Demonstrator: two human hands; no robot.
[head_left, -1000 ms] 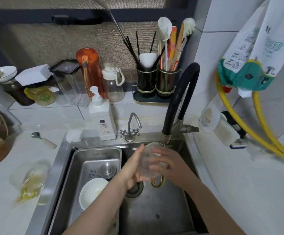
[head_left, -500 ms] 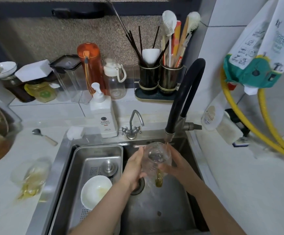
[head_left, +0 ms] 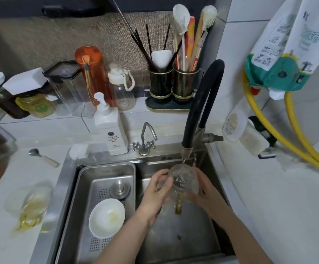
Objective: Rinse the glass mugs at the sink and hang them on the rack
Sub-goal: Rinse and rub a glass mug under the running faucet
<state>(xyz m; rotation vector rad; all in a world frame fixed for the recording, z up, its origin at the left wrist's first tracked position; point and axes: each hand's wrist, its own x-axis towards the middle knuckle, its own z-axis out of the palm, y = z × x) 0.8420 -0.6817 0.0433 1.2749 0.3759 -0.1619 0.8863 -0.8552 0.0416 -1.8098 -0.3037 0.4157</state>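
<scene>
A clear glass mug [head_left: 182, 180] with an amber handle pointing down sits under the black faucet [head_left: 196, 111], and a thin stream of water falls onto it. My left hand [head_left: 157, 189] holds the mug's left side, thumb across the glass. My right hand [head_left: 205, 191] cups its right side, fingers wrapped behind. Both hands are over the steel sink [head_left: 183, 235]. No rack for hanging shows in this view.
A steel drain tray [head_left: 90, 187] in the sink's left half holds a white bowl [head_left: 107, 218]. A soap pump bottle [head_left: 111, 128], a small tap [head_left: 145, 140], bottles and utensil holders [head_left: 172, 86] line the back ledge. A yellow hose [head_left: 288, 138] runs along the right wall.
The mug has turned from lying sideways in my hands to sitting under the running water with its handle pointing down. My view has shifted slightly.
</scene>
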